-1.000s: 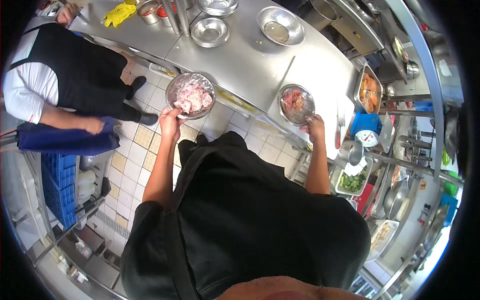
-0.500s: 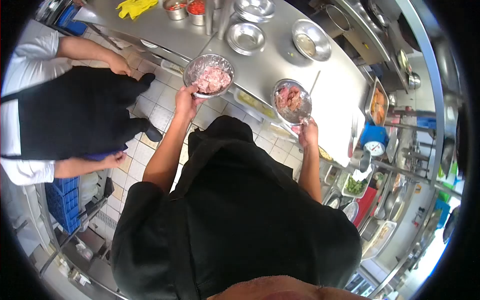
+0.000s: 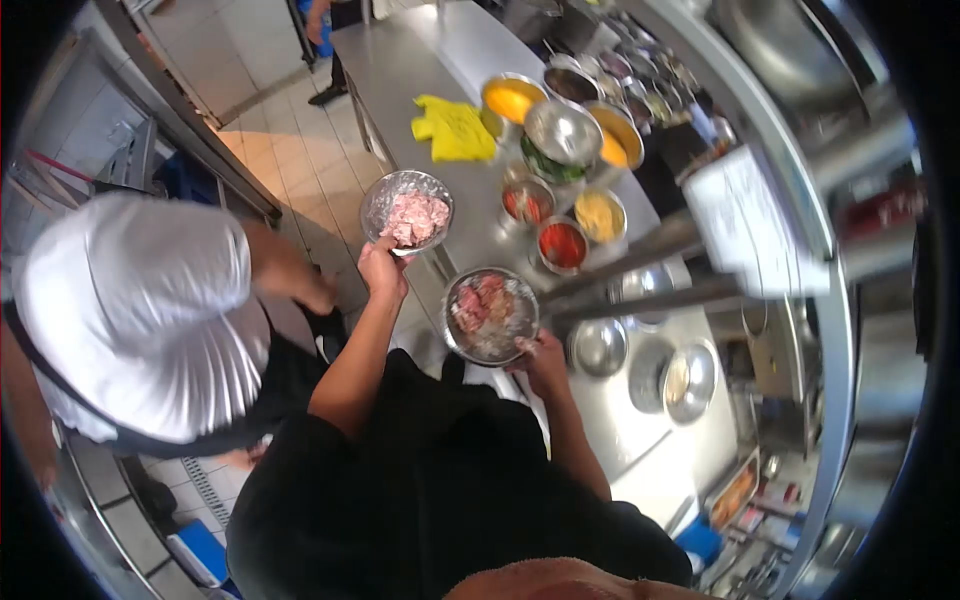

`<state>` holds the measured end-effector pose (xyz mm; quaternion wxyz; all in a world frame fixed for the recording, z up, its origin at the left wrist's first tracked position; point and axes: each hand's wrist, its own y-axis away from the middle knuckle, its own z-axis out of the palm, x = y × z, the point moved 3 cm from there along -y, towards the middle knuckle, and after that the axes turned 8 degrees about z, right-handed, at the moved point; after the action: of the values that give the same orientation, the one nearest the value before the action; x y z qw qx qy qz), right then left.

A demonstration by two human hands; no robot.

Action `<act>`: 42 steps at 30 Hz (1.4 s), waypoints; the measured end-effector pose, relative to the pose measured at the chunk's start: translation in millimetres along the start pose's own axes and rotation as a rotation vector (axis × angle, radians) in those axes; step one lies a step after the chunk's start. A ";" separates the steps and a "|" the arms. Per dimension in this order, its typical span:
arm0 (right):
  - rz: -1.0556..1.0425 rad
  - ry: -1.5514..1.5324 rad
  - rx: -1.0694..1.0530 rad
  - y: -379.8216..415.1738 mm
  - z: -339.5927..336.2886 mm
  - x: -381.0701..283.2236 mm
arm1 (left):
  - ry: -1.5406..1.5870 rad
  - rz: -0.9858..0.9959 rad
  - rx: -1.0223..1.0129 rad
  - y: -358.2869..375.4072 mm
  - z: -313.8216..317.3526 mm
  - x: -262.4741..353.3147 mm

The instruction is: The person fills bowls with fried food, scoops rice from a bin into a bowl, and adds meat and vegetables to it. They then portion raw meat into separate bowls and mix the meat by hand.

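Observation:
My left hand [image 3: 383,268] grips the rim of a metal bowl [image 3: 378,207] in which a mound of pale pink raw meat [image 3: 417,218] lies. In my right hand [image 3: 543,362] is a second metal bowl [image 3: 487,347], held by its near right edge, with darker reddish raw meat pieces [image 3: 482,303] inside. Both bowls are lifted in front of my body, tilted a little and apart from each other. The left one hangs over the floor, the right one by the edge of the steel counter [image 3: 440,185].
A person in a white shirt [image 3: 140,310] stands close on my left. On the counter are a yellow cloth [image 3: 455,130], pots of yellow liquid [image 3: 511,98], a container of red food [image 3: 562,246] and metal bowls [image 3: 600,346]. A steel post [image 3: 640,250] rises from it. Another person stands farther off.
My view has turned left along the counter, so the yellow cloth and pots are nearer. Both bowls stay in my hands, now closer together. The person on my left appears nearer.

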<state>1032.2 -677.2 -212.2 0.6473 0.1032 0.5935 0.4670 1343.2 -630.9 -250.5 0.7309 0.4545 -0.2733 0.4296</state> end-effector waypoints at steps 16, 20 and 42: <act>0.064 -0.011 0.080 -264.2 175.2 -111.6 | -0.066 -0.020 0.214 -324.0 15.3 18.6; 0.024 -0.040 0.062 -325.6 199.5 -139.9 | -0.110 -0.120 0.099 -372.7 32.3 10.6; 0.050 0.002 -0.105 -716.6 497.1 -312.3 | -0.089 -0.056 0.012 -787.6 154.4 160.5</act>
<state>1851.5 -1083.9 -358.9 0.6393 0.0834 0.5660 0.5137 2109.3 -880.5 -394.5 0.7271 0.4848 -0.2901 0.3901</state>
